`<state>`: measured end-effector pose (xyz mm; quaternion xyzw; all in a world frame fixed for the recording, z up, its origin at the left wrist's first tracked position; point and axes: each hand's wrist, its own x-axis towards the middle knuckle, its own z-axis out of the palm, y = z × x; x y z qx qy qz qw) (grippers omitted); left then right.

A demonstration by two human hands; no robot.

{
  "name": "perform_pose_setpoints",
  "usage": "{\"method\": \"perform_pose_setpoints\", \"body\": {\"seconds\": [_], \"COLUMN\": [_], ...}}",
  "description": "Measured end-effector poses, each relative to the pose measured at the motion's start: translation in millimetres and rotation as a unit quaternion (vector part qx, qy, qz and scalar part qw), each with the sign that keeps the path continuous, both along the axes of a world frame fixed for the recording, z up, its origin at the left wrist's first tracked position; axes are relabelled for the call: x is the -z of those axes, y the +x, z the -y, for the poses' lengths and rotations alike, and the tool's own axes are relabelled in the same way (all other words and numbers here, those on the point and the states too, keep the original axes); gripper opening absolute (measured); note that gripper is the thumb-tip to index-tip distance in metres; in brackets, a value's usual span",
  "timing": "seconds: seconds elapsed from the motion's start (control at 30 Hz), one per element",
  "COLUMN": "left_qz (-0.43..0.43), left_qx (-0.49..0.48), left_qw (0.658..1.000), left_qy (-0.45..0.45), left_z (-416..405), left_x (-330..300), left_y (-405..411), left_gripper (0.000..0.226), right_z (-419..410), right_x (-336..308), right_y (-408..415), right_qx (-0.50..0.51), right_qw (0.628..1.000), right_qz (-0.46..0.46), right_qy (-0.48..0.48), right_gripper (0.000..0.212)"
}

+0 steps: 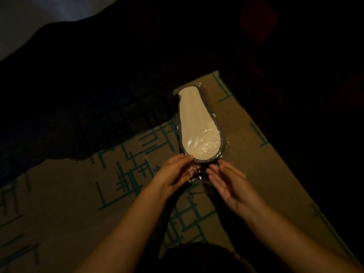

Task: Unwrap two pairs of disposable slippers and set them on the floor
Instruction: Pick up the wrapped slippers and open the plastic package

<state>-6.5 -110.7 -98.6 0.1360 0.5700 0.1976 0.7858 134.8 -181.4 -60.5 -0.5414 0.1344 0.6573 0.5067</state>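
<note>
A wrapped slipper pack lies sole up on the floor, a cream ribbed sole with grey edging inside clear plastic wrap. Its near end points at me. My left hand pinches the near end of the pack, thumb on the sole's edge and fingers under the bunched plastic. My right hand is beside the same end, palm turned up and fingers spread, with its fingertips at the loose plastic. Whether it holds the wrap is unclear in the dim light. Only one pack is visible.
The floor is a tan carpet with teal line patterns. Dark furniture or shadow covers the far and right sides. A pale wall patch shows at the top left. My dark clothing is at the bottom.
</note>
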Motion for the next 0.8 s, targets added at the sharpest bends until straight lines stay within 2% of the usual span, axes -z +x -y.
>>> {"method": "perform_pose_setpoints", "body": {"seconds": [0.17,0.3,0.4,0.57,0.73,0.8], "left_qz": [0.03,0.04,0.08,0.063,0.093,0.092], "left_qx": [-0.016,-0.087,-0.164,-0.206,-0.243,-0.237], "left_qw": [0.999,0.995,0.983,0.976,0.965,0.966], "left_qy": [-0.002,0.011,-0.002,0.035,0.036,0.049], "left_z": [17.8,20.8,15.7,2.3,-21.7,-30.3], "left_x": [-0.4,-4.3,-7.1,-6.5,-14.2,-15.5], "left_y": [12.3,16.5,12.1,7.9,6.5,9.3], "left_gripper": [0.004,0.003,0.011,0.017,0.017,0.031], "right_z": [-19.8,-29.8,-33.3,-34.6,-36.1,-37.3], "right_x": [-1.3,-4.1,-4.8,-3.8,-2.4,-2.2], "right_y": [3.5,-2.7,-6.2,-9.1,-9.3,-6.6], "right_qx": [-0.045,-0.073,-0.089,-0.123,-0.107,-0.105], "right_qw": [0.996,0.985,0.983,0.979,0.978,0.978], "right_qz": [0.079,0.153,0.157,0.155,0.169,0.17], "right_qy": [0.02,0.025,0.035,0.043,0.053,0.059], "right_gripper": [0.017,0.026,0.029,0.022,0.033,0.036]}}
